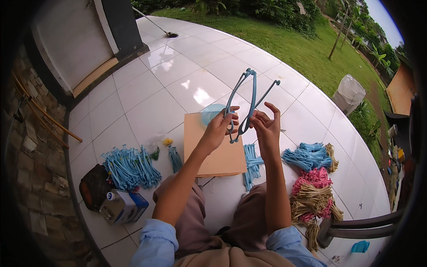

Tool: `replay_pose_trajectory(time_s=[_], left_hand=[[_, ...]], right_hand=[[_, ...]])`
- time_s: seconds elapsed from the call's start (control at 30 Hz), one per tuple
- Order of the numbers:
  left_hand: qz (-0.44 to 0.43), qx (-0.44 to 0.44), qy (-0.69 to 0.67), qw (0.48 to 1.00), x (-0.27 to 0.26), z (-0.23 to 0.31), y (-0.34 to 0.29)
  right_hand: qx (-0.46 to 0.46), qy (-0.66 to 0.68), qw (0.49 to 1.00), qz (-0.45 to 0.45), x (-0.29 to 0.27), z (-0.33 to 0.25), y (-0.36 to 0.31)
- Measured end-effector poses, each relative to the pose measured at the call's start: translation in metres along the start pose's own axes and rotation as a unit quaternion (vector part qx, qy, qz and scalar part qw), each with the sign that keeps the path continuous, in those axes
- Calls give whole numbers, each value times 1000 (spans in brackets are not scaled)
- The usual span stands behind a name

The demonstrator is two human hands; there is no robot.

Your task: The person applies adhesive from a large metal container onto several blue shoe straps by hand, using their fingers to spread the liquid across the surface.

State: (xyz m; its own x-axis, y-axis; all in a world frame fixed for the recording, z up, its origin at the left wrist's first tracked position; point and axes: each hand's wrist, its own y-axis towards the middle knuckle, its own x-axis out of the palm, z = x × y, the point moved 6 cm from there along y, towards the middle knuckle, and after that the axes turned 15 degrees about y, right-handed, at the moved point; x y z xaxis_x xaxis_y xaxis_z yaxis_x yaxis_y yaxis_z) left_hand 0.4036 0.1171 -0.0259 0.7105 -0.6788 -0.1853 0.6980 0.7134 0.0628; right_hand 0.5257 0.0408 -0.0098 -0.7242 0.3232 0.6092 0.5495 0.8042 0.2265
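Note:
Over a brown cardboard sheet (209, 153) I hold two blue rubber straps in the air; they look like flip-flop straps with small knobs at the ends. My left hand (215, 131) pinches one blue strap (230, 99) between thumb and fingers. The fingertips of my right hand (266, 129) are closed on the other blue strap (254, 91), which is bent into a long loop. The upper ends of the two straps meet or overlap; I cannot tell whether they are joined. Behind the left hand, a translucent blue round dish (208, 116) is partly hidden.
Blue straps lie in a heap (131, 169) at left, beside a metal can (122, 207) and a dark bag (95, 187). Bundled blue straps (252, 167) touch the board's right side. Further right are blue (307, 155), pink (313, 178) and beige bundles (311, 198), near a dark chair (360, 227).

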Motion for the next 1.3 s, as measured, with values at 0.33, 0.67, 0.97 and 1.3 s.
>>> replay_pose_trajectory(time_s=[0.33, 0.67, 0.97, 1.3], left_hand=[[30, -23, 85, 996, -29, -9, -15], [-127, -18, 76, 989, -19, -9, -27], [-92, -51, 16, 994, -30, -2, -27], [-57, -5, -94, 994, -22, 21, -37]], right_hand=[[-20, -33, 998, -45, 41, 28, -4], [23, -86, 991, -104, 42, 27, -3], [134, 2, 976, -170, 56, 22, -17], [122, 30, 985, -116, 64, 17, -25]])
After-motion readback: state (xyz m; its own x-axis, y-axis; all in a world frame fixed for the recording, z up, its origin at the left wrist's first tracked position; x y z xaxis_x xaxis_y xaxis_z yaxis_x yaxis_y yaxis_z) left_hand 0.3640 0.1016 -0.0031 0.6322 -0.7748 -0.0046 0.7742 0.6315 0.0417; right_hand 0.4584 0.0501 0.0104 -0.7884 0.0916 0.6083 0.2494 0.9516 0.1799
